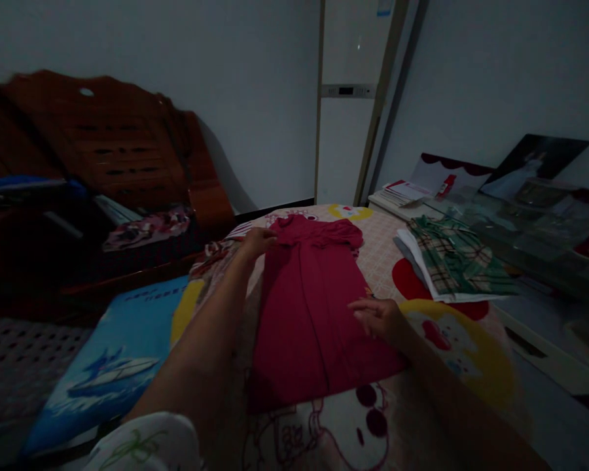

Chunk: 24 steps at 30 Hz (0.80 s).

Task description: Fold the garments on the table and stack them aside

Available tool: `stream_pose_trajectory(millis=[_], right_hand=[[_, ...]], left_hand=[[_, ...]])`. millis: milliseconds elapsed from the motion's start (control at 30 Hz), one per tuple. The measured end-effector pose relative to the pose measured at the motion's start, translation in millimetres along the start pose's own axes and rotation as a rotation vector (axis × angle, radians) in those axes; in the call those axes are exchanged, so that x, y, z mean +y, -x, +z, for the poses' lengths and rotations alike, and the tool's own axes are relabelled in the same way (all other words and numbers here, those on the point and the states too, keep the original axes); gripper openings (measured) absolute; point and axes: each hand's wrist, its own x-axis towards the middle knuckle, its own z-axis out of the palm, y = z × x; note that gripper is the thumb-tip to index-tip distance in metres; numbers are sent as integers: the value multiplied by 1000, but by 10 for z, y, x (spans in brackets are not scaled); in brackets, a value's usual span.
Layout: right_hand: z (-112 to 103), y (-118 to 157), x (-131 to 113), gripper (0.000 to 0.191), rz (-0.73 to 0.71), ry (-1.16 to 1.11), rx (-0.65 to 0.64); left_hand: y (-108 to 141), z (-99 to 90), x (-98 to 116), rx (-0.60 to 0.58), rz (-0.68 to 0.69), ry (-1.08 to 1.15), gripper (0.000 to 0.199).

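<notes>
A dark pink garment (314, 307) lies spread out on a patterned cloth (383, 248), its gathered collar and sleeve part at the far end and its straight hem towards me. At the garment's upper left edge is my left hand (260, 242), its fingertips close together at the fabric; whether they pinch it is too dark to tell. Over the right edge of the garment, my right hand (379, 318) has its fingers apart and holds nothing.
Folded green plaid clothing (461, 258) lies on white fabric at the right, beside a glass-topped cabinet (535, 229). Striped clothes (216, 252) are at the left edge of the patterned cloth. A wooden bench (118, 150) stands at the left, near a blue printed board (118, 360).
</notes>
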Motion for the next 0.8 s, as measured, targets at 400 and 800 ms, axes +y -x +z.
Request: stream_pose_trajectory(millis=[400, 800], right_hand=[[393, 25, -423, 17, -176, 581, -209], [769, 178, -410, 23, -196, 914, -192]], left_hand=[[184, 414, 365, -207, 115, -353, 18], [82, 842, 395, -84, -57, -560, 38]])
